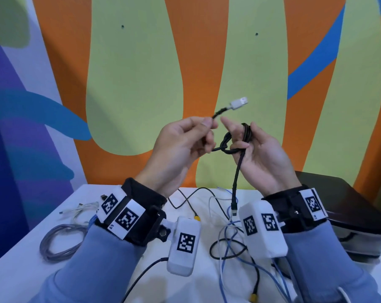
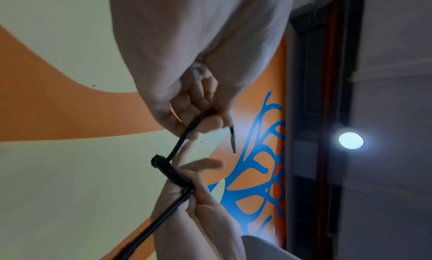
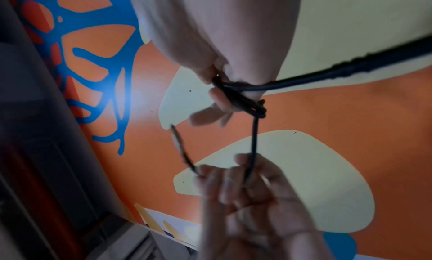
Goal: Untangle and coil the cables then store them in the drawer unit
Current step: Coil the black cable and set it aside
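Above table [image 1: 21, 259] | left hand [image 1: 180, 145] pinches black cable [image 1: 236, 178] | right hand [image 1: 259, 149] holds coil

Readable text: none is seen
Wrist units [image 1: 262, 228]: only black-and-white square marker patterns are shown, no letters or numbers

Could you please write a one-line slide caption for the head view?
Left hand pinches the black cable near its plug while right hand holds its coiled loops above the table.

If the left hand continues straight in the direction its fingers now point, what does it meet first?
Probably the right hand, which holds the coiled black cable. The left hand pinches the cable's end and points toward it. Depth is unclear.
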`<state>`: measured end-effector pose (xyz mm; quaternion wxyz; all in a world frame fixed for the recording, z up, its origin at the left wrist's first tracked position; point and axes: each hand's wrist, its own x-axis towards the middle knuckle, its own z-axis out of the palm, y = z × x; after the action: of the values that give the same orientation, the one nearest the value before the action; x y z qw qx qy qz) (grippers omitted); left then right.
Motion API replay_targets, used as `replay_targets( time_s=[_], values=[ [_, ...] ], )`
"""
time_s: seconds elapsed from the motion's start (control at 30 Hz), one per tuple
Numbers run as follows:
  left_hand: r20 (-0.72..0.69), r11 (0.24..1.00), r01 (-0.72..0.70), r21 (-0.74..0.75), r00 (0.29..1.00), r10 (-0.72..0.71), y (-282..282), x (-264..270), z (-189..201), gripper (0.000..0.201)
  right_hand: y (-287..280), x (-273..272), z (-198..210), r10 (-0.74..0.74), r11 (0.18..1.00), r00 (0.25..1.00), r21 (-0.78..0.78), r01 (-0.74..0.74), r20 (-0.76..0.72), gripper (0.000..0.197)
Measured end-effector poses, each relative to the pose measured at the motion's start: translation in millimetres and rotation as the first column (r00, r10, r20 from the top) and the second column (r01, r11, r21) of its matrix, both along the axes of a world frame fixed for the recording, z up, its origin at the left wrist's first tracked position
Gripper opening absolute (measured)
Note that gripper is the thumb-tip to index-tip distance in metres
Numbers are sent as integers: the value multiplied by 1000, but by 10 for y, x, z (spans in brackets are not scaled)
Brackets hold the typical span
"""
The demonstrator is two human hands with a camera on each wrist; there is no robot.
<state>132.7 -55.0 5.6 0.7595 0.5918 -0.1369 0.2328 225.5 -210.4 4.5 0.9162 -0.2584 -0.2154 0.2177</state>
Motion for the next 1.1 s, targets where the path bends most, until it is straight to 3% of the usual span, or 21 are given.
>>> replay_targets(
  time_s=[0.1, 0.17, 0.23, 0.33, 0.5, 0.63, 0.7, 0.83, 0.9, 0.93, 1.0, 1.1],
  values=[
    [126, 953, 4, 301, 991, -44, -123, -80, 18, 15, 103, -66, 0, -130, 981, 985, -130, 144, 113, 35],
    [199, 887, -108, 450, 980, 19, -179, -88, -2, 11, 147, -85, -26, -177, 963, 972, -178, 204, 155, 41],
    [244, 839, -239, 489, 961, 132, -189, -65, -34, 6, 159, -122, -27, -140, 970, 974, -172, 171, 178, 42],
    [255, 809, -330, 485, 939, 230, -155, 11, -99, 9, 167, -169, 6, -101, 971, 974, -194, 141, 204, 38],
    [275, 868, -310, 389, 938, 212, -137, 44, -115, 11, 174, -269, 32, -29, 958, 952, -262, 114, 306, 39],
    [234, 872, -371, 319, 922, 307, -72, 31, -96, 50, 193, -360, 16, 34, 929, 910, -349, 123, 413, 43],
    [215, 851, -380, 362, 922, 321, -34, 26, -86, 55, 208, -392, 11, 24, 934, 906, -333, 131, 423, 45],
    [248, 743, -455, 490, 890, 382, 43, -10, -48, 54, 241, -453, 15, 10, 944, 904, -302, 133, 428, 28],
    [256, 707, -474, 526, 880, 400, 83, -13, -40, 51, 238, -476, 22, 11, 944, 916, -307, 123, 400, 33],
    [249, 712, -477, 516, 878, 408, 111, -10, -37, 48, 231, -477, 29, 31, 942, 919, -318, 104, 394, 36],
    [212, 791, -447, 418, 894, 394, 159, -9, -34, 40, 220, -459, 48, 48, 938, 924, -336, 88, 378, 43],
    [158, 902, -352, 249, 934, 320, 209, -20, -15, 31, 170, -402, 86, -176, 889, 910, -337, 311, 376, 39]
  ],
)
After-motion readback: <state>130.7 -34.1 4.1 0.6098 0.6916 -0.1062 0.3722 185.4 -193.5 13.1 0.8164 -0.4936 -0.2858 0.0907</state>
